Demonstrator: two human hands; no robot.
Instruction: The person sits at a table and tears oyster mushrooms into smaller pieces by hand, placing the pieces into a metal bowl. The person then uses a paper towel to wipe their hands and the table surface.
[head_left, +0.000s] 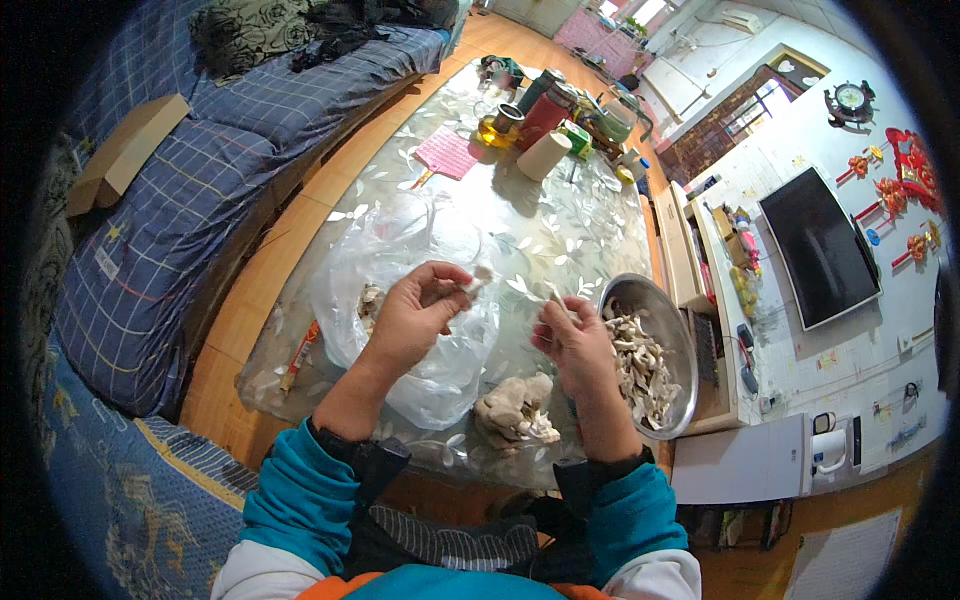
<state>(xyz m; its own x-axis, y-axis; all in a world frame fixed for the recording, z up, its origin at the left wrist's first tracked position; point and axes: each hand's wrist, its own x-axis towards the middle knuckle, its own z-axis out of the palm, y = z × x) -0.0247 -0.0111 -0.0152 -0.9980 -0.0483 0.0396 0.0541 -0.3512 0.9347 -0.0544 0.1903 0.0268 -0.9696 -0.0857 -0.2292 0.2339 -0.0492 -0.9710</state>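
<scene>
Between the thumb and fingers of my left hand (411, 313) is a small pale mushroom piece (481, 279). My right hand (579, 341) pinches a thin strip of mushroom (555, 294); the two hands are apart. Under my left hand spreads a clear plastic bag (450, 375), with some mushroom (370, 301) showing inside it. A cluster of oyster mushrooms (517, 409) lies on the table near me, between my forearms. Just right of my right hand stands a steel bowl (686, 360) holding many torn mushroom strips (641, 367).
The table has a patterned clear cover (525, 255). Farther back are a pink sheet (448, 152), a glass pot of yellow liquid (496, 133), a paper roll (544, 156) and a red canister (547, 112). A red-wrapped stick (300, 356) lies left of the bag. A sofa (172, 247) lines the left.
</scene>
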